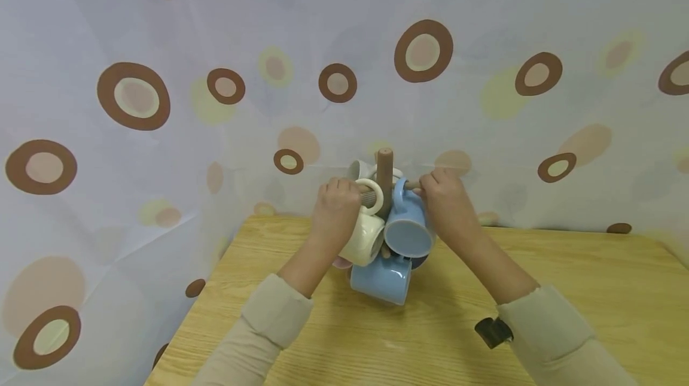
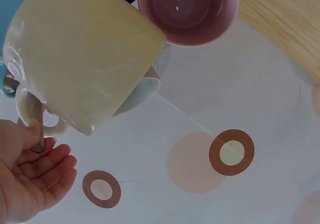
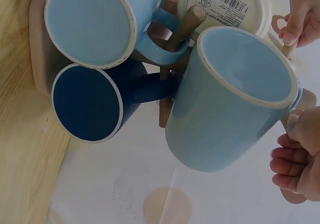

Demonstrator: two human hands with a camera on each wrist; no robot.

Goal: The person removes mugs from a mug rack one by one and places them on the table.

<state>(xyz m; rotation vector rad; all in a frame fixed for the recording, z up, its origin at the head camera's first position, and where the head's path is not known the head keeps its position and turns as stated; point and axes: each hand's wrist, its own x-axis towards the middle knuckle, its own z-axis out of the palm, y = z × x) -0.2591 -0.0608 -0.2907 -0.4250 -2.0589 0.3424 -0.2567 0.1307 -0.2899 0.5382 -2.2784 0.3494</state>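
A wooden mug tree (image 1: 384,170) hung with several mugs stands between the hands. My left hand (image 1: 338,209) pinches the end of one upper peg (image 2: 36,126), from which a cream mug (image 1: 366,239) hangs by its handle. Opposite, my right hand (image 1: 448,203) pinches another upper peg, which carries a light blue mug (image 1: 408,218). Lower down hang a second light blue mug (image 1: 381,281), a dark blue mug (image 3: 90,104) and a pink mug (image 2: 192,14). Behind the post is a whitish mug (image 1: 359,170), mostly hidden. Part of the tree's base (image 3: 41,44) shows in the right wrist view.
The mug tree is near the back of a light wooden table (image 1: 565,278). A pale cloth (image 1: 344,122) with brown, pink and yellow spots hangs behind and to the left. Near the right cuff is a small black object (image 1: 493,333).
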